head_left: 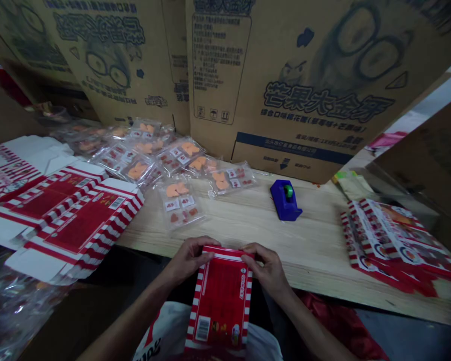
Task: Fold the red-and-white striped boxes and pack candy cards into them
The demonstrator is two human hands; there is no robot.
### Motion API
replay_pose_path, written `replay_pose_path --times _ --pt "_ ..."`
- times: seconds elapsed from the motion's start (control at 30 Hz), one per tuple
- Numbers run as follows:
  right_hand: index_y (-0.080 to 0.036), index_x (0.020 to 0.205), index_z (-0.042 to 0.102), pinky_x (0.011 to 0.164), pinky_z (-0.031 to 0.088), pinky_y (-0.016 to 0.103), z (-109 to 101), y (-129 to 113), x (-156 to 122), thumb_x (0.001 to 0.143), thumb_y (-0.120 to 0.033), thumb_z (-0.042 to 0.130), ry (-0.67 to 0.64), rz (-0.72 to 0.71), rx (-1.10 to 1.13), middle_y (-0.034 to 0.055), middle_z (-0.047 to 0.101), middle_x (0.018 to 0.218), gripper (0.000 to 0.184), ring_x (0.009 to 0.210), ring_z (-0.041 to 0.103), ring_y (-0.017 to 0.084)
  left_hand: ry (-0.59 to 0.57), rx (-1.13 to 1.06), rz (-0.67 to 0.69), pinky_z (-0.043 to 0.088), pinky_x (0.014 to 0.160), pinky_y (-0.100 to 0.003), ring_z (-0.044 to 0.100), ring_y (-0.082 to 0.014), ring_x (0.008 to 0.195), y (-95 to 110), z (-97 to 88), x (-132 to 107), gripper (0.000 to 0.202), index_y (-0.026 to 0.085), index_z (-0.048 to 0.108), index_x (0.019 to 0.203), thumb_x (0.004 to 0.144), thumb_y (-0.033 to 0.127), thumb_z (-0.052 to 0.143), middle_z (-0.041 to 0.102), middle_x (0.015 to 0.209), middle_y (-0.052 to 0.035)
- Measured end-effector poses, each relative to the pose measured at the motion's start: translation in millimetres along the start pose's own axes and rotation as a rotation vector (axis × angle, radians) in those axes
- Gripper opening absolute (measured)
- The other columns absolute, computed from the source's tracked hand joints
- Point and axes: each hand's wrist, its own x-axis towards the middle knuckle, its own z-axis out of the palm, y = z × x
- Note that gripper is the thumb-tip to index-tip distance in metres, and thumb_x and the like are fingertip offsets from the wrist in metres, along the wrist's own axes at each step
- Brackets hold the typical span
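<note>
Head view: left hand (188, 260), right hand (270, 271) pinch carton (220, 301) top edge, wooden tabletop (248, 230) beyond.

A pale wooden table (323, 250) with visible grain runs across the view. Behind it, tall brown cardboard cartons (315, 75) printed with dark cartoon faces and Chinese lettering stand close together like a wall. The light is dim; a brighter pale patch (436, 98) shows at far right
</note>
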Motion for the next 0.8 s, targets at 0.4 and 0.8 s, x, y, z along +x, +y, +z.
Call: replay_pose_path --times 0.4,0.8 --pt "-0.018 0.079 0.067 0.072 0.048 0.031 -114 35 51 0.07 -0.04 0.066 0.72 0.021 -0.115 0.0065 0.068 0.087 0.023 0.083 0.06 0.02 0.256 -0.033 -0.017 0.044 0.065 -0.023 0.055 -0.0147 0.071 -27 14.5 14 0.024 0.015 0.062 0.067 0.067 0.033 0.078 0.063 0.077 -0.0013" --pt "-0.016 0.057 0.064 0.052 0.036 0.025 -143 79 114 0.054 -0.041 0.069 0.854 0.161 0.047 -0.0013 0.057 0.054 0.025 0.055 0.049 0.013 0.304 -0.007 -0.081 0.045 0.063 -0.024 0.056 -0.017 0.07 -21 16.6 14 0.03 0.016 0.062 0.069 0.062 0.039 0.079 0.063 0.078 -0.002"
